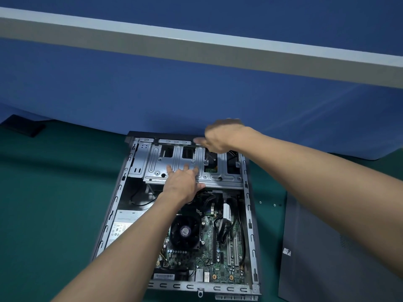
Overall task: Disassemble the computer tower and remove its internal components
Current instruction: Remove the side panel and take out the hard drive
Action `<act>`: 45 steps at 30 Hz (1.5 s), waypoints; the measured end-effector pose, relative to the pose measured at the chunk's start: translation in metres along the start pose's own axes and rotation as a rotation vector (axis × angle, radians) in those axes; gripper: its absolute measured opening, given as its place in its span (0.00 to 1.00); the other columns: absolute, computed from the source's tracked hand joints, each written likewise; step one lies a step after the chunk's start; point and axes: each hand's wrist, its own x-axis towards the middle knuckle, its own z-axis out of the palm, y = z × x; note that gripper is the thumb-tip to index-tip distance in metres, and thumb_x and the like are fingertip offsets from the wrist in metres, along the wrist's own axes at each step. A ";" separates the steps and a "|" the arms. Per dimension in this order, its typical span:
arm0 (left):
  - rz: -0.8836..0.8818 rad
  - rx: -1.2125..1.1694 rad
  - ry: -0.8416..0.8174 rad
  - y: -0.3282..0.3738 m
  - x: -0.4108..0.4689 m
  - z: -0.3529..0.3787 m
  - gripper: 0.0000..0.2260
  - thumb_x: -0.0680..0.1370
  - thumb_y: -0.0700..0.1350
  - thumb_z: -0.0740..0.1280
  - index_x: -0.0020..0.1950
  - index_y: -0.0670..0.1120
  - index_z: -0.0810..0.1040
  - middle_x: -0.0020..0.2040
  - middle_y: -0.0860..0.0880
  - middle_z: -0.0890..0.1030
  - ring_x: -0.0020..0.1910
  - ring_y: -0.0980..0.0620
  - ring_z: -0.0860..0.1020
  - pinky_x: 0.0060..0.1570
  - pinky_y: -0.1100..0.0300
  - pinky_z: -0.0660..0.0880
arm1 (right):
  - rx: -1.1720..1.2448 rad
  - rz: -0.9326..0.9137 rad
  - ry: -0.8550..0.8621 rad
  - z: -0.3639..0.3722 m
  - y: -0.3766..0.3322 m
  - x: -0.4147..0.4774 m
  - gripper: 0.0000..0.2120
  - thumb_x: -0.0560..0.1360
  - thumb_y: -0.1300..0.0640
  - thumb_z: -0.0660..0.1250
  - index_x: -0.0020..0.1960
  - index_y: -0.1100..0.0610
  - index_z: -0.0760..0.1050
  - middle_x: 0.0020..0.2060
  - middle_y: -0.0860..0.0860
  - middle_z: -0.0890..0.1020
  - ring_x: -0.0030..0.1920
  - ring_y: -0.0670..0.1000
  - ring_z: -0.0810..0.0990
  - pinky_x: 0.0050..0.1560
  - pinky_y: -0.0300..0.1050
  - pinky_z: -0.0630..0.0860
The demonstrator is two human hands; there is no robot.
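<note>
The computer tower (250, 214) lies on its side, open, on a green mat. Inside I see the motherboard (220, 258), a black CPU fan (185, 232), the power supply (124, 221) at the left and a silver drive cage (218, 171) at the far end. My left hand (182, 182) rests flat on the drive cage with its fingers spread and straight. At the far right corner of the cage, by the black front bezel (165, 136), is my right hand (222, 136); it is blurred, so its grip is unclear.
The removed dark side panel (327, 247) lies on the mat to the right of the case, with a few small screws (267, 203) near it. A dark flat object (24, 127) sits far left. A blue wall stands close behind the case.
</note>
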 end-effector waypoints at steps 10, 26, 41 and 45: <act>-0.001 0.003 -0.011 0.001 0.000 -0.001 0.29 0.81 0.59 0.56 0.78 0.49 0.56 0.78 0.42 0.56 0.69 0.41 0.69 0.74 0.40 0.47 | 0.066 -0.092 0.013 -0.001 0.002 -0.002 0.12 0.78 0.45 0.62 0.46 0.54 0.72 0.38 0.49 0.75 0.39 0.53 0.74 0.37 0.45 0.68; -0.011 -0.083 0.123 -0.004 0.008 -0.007 0.18 0.79 0.60 0.61 0.59 0.48 0.76 0.54 0.44 0.80 0.57 0.42 0.77 0.61 0.46 0.72 | 0.069 0.025 0.056 0.006 0.009 -0.002 0.22 0.80 0.40 0.53 0.37 0.56 0.64 0.34 0.49 0.68 0.41 0.56 0.71 0.43 0.46 0.66; -0.133 -0.525 0.455 0.010 0.047 0.010 0.09 0.77 0.49 0.70 0.55 0.50 0.84 0.48 0.46 0.83 0.45 0.44 0.80 0.44 0.53 0.77 | 0.479 -0.168 0.138 0.021 0.030 0.004 0.15 0.71 0.69 0.58 0.48 0.50 0.71 0.48 0.46 0.71 0.50 0.53 0.72 0.45 0.47 0.71; -0.171 -0.569 0.503 0.015 0.050 0.013 0.08 0.76 0.49 0.71 0.54 0.52 0.84 0.49 0.48 0.84 0.47 0.45 0.81 0.46 0.50 0.78 | 0.568 -0.163 0.187 0.028 0.043 0.002 0.12 0.73 0.66 0.64 0.45 0.49 0.73 0.46 0.44 0.73 0.49 0.51 0.74 0.48 0.47 0.75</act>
